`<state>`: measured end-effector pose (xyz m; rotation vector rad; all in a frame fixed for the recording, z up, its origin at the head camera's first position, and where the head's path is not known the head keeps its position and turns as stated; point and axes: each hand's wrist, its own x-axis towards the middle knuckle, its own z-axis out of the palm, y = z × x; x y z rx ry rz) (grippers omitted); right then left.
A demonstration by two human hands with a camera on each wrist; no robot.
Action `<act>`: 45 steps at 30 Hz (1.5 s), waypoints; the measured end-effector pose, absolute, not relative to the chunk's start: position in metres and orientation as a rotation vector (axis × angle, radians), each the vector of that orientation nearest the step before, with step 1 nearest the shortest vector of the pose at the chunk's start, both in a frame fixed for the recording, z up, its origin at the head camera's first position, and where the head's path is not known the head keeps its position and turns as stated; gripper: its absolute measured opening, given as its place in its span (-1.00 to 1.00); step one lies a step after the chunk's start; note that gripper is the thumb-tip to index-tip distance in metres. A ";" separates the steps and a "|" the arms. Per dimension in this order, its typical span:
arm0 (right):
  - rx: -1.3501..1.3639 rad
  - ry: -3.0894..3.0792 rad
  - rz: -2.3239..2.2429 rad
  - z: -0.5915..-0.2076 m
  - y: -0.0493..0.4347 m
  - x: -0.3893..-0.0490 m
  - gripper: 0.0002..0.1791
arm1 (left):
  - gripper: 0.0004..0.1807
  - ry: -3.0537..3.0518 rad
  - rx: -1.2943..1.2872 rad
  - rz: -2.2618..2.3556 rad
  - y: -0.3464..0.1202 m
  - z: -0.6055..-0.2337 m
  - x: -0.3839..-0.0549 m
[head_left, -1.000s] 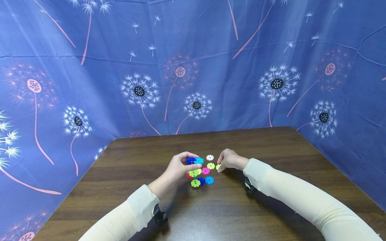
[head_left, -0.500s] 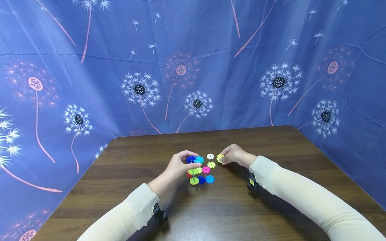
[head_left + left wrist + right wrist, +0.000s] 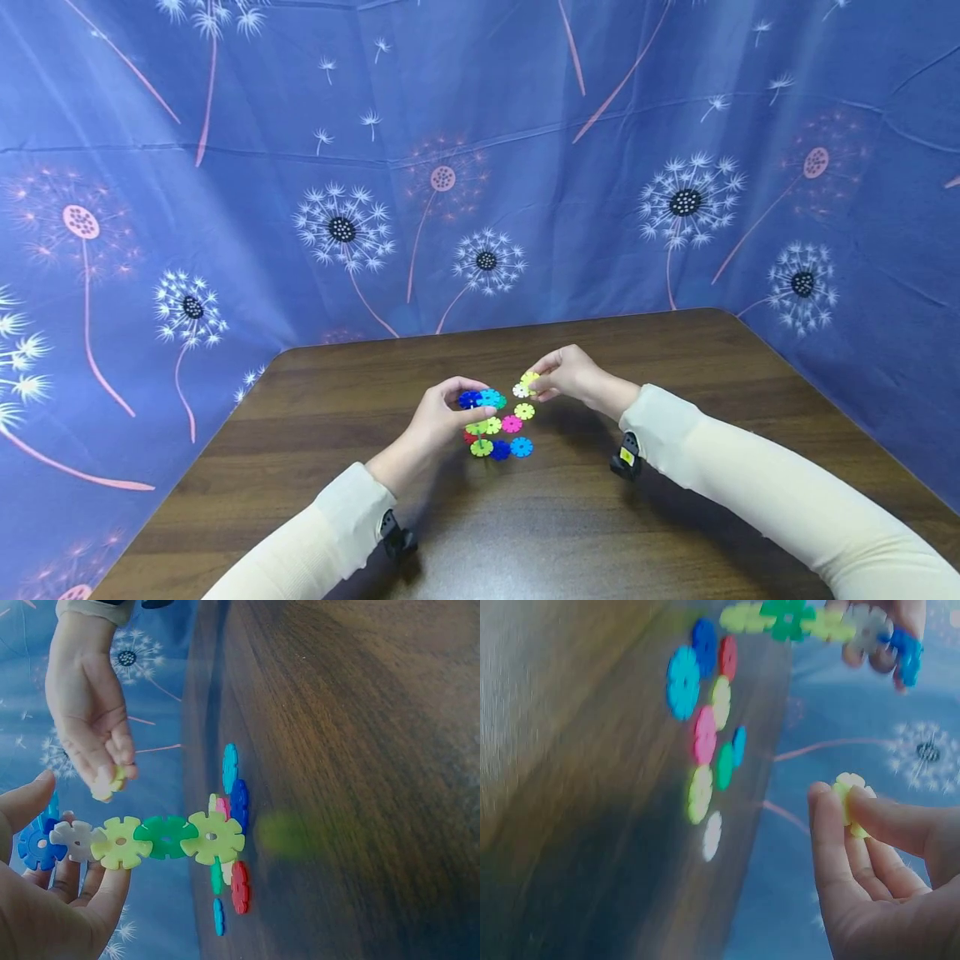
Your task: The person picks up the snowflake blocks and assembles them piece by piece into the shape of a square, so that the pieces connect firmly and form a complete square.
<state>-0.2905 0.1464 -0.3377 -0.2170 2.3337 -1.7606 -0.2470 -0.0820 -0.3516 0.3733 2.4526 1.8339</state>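
Observation:
My left hand (image 3: 438, 417) grips the blue end of a column of interlocking flower-shaped plastic discs, between thumb and fingers. Below the blue, in the left wrist view, come a white disc, a yellow disc (image 3: 133, 851), a green disc (image 3: 176, 829) and another yellow one, lowest and close to the tabletop. A single yellow flower disc (image 3: 849, 781) is pinched between the thumb and fingertips of my right hand (image 3: 573, 375). It is raised above the table, to the right of the column and apart from it. Part of the blue end is hidden by my left hand in the head view.
Around the column's foot lie loose discs on the brown wooden table (image 3: 630, 533): a light blue disc (image 3: 682, 682), a pink disc (image 3: 705, 735), a white disc (image 3: 713, 836), a red disc (image 3: 727, 658) and several others. A blue dandelion-print cloth (image 3: 570, 217) hangs behind the table.
My right hand has lifted the yellow disc up from near the tabletop, then brought it left toward the column. My left hand has stayed nearly in place with its grip.

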 end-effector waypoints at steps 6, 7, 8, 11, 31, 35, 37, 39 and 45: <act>-0.307 2.376 -1.757 -0.333 0.136 -0.275 -0.74 | -0.68 2.475 0.341 1.819 -0.081 -0.351 -0.244; -0.311 2.384 -1.747 -0.332 0.135 -0.272 -0.75 | -0.68 2.478 0.342 1.814 -0.080 -0.347 -0.241; -0.313 2.394 -1.732 -0.331 0.134 -0.270 -0.76 | -0.69 2.476 0.343 1.812 -0.080 -0.343 -0.237; -0.332 2.398 -1.719 -0.327 0.132 -0.263 -0.77 | -0.69 2.485 0.359 1.821 -0.078 -0.331 -0.227; -0.330 2.467 -1.721 -0.318 0.125 -0.257 -0.80 | -0.69 2.477 0.361 1.900 -0.070 -0.349 -0.246; -0.299 2.498 -1.706 -0.317 0.124 -0.256 -0.81 | -0.70 2.486 0.355 1.904 -0.069 -0.350 -0.247; -0.282 2.517 -1.700 -0.317 0.123 -0.255 -0.82 | -0.71 2.479 0.335 1.912 -0.068 -0.350 -0.246; -0.276 2.530 -1.691 -0.318 0.122 -0.254 -0.82 | -0.70 2.489 0.342 1.900 -0.068 -0.351 -0.246; -0.285 2.522 -1.678 -0.322 0.121 -0.254 -0.79 | -0.67 2.495 0.353 1.858 -0.069 -0.352 -0.246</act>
